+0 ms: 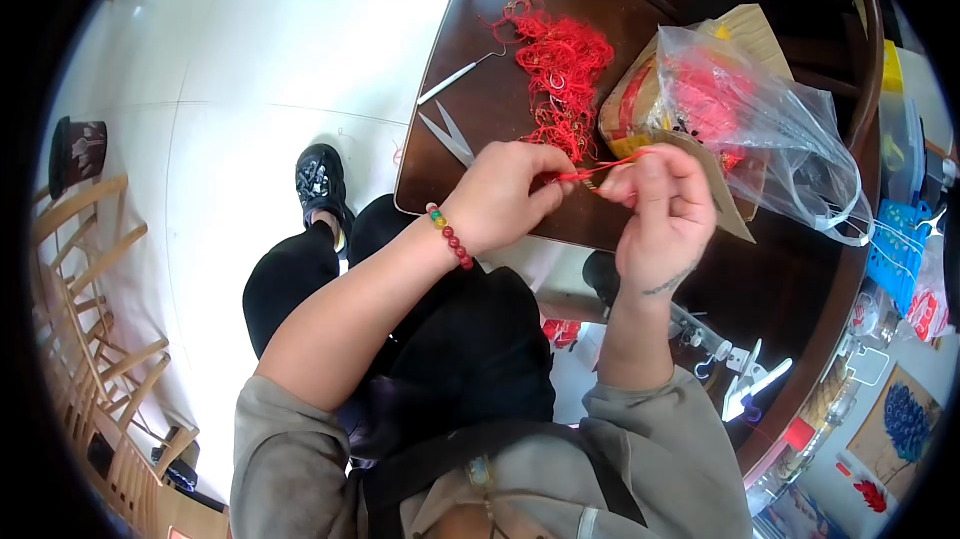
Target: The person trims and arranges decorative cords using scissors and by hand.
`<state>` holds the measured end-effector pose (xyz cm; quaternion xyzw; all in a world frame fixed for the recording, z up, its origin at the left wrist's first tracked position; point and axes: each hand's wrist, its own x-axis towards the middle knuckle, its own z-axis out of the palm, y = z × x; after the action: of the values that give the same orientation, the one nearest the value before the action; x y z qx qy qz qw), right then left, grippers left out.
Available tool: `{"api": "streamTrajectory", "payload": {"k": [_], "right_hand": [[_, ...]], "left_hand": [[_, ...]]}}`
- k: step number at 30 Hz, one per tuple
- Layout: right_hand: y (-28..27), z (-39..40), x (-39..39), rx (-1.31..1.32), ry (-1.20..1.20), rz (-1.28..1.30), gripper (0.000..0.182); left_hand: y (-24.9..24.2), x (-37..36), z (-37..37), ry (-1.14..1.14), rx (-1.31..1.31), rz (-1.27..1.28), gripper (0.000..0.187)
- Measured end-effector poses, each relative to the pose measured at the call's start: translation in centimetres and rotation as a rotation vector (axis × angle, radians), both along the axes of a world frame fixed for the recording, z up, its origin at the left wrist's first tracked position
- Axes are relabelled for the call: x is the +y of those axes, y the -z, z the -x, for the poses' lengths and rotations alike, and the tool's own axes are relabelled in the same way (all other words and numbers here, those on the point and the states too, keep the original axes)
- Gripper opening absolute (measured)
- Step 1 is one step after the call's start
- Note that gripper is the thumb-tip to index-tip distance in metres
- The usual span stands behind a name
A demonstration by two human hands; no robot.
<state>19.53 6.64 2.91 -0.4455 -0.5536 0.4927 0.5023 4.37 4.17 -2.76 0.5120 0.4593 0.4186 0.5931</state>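
A left hand (503, 194), wrist ringed by a beaded bracelet (450, 237), and a right hand (667, 204) hold a red cord (606, 168) at center frame; scissors (459, 145), a white-handled hook (447, 83) and tangled red threads (566, 64) lie upper center, a clear plastic bag (795, 134) over a cardboard box (627, 119) upper right.

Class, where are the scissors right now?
In the head view, the scissors lie near the left edge of the table, between the white-handled hook and the left hand.
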Motion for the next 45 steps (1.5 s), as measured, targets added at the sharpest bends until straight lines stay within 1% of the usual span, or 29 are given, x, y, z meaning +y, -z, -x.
{"api": "streamTrajectory", "payload": {"k": [2, 4, 7, 11, 14, 17, 19, 21, 23, 24, 25, 26, 28, 29, 31, 32, 33, 35, 36, 38, 39, 40, 42, 44, 45], "right_hand": [[-0.4, -0.1, 0.3, 0.063, 0.067, -0.011, 0.009], [-0.6, 0.1, 0.6, 0.084, 0.138, 0.018, 0.008], [1.1, -0.4, 0.5, -0.213, -0.016, 0.213, 0.009], [2.3, -0.9, 0.5, -0.165, -0.002, 0.19, 0.014], [2.4, -0.7, 0.3, -0.125, -0.083, 0.302, 0.018], [1.1, -0.5, 0.3, 0.073, -0.005, 0.25, 0.021], [0.8, -0.7, 0.5, 0.235, 0.039, 0.09, 0.021], [0.3, -0.4, 0.5, 0.308, 0.054, 0.007, 0.02], [0.8, -0.5, 0.6, 0.312, 0.074, -0.027, 0.019], [1.0, -0.5, 0.7, 0.314, 0.082, -0.047, 0.019], [0.2, -0.7, 0.5, 0.4, 0.072, -0.046, 0.019], [-0.4, -1.1, 0.6, 0.421, 0.055, -0.047, 0.02], [-1.2, -1.6, 0.3, 0.466, 0.064, -0.051, 0.02], [-1.7, -1.7, 0.1, 0.458, 0.027, -0.097, 0.02], [-2.5, -1.9, -0.1, 0.445, -0.046, -0.186, 0.02], [-2.5, -1.5, -0.2, 0.339, -0.03, -0.16, 0.019], [-1.7, -1.3, 0.3, 0.239, -0.004, -0.061, 0.019], [-0.5, -1.0, 0.4, 0.303, -0.065, 0.131, 0.019], [-0.4, -0.9, 0.2, 0.297, -0.09, 0.116, 0.019], [-1.0, -0.5, -0.1, 0.328, -0.083, 0.061, 0.019], [-1.3, -0.4, -0.1, 0.344, -0.079, 0.033, 0.019], [-1.5, -0.5, -0.1, 0.362, -0.068, 0.011, 0.019], [-1.4, -0.3, 0.1, 0.378, -0.093, 0.103, 0.019], [-1.0, 0.0, -0.2, 0.387, -0.139, 0.174, 0.018], [-1.1, 0.2, -0.6, 0.386, -0.173, 0.223, 0.018]], "left_hand": [[-0.7, 0.4, 0.3, -0.03, 0.062, 0.119, 0.016], [-0.8, 0.5, 0.7, -0.025, 0.086, 0.088, 0.016], [-0.6, 0.5, 1.0, -0.043, 0.078, 0.078, 0.016], [-0.5, 0.5, 0.9, -0.027, 0.048, 0.03, 0.017], [-0.3, 0.5, 0.8, -0.022, 0.073, 0.033, 0.017], [-1.2, 0.5, 1.0, -0.005, 0.156, 0.092, 0.018], [-0.8, 0.4, 0.7, -0.048, 0.264, -0.03, 0.018], [-0.1, 0.2, 0.5, -0.104, 0.337, -0.149, 0.018], [0.6, 0.3, 0.5, -0.172, 0.374, -0.262, 0.018], [0.6, 0.4, 0.6, -0.198, 0.364, -0.277, 0.017], [0.6, 0.6, 0.7, -0.227, 0.354, -0.292, 0.017], [0.6, 0.6, 0.7, -0.256, 0.344, -0.302, 0.016], [1.7, 0.3, 0.9, -0.251, 0.414, -0.367, 0.023], [2.1, 0.5, 0.9, -0.251, 0.448, -0.406, 0.027], [-0.2, 0.5, 1.1, -0.212, 0.25, -0.39, 0.037], [-1.1, 0.3, 1.1, -0.164, 0.169, -0.349, 0.041], [-2.0, 0.2, 1.0, -0.12, 0.089, -0.305, 0.046], [-2.8, 0.2, 1.0, 0.019, -0.032, -0.167, 0.052], [-2.2, 0.3, 0.7, 0.067, -0.043, -0.107, 0.051], [0.4, 0.3, -0.2, 0.02, 0.095, -0.217, 0.043], [0.3, 0.5, -0.2, -0.003, 0.165, -0.272, 0.039], [0.0, 0.5, -0.3, -0.025, 0.14, -0.244, 0.023], [-1.4, 0.4, -0.5, -0.149, -0.008, -0.145, 0.016], [-1.3, 0.6, -0.6, -0.182, -0.016, -0.178, 0.013], [-0.7, 0.9, -0.7, -0.154, 0.048, -0.258, 0.014]]}}
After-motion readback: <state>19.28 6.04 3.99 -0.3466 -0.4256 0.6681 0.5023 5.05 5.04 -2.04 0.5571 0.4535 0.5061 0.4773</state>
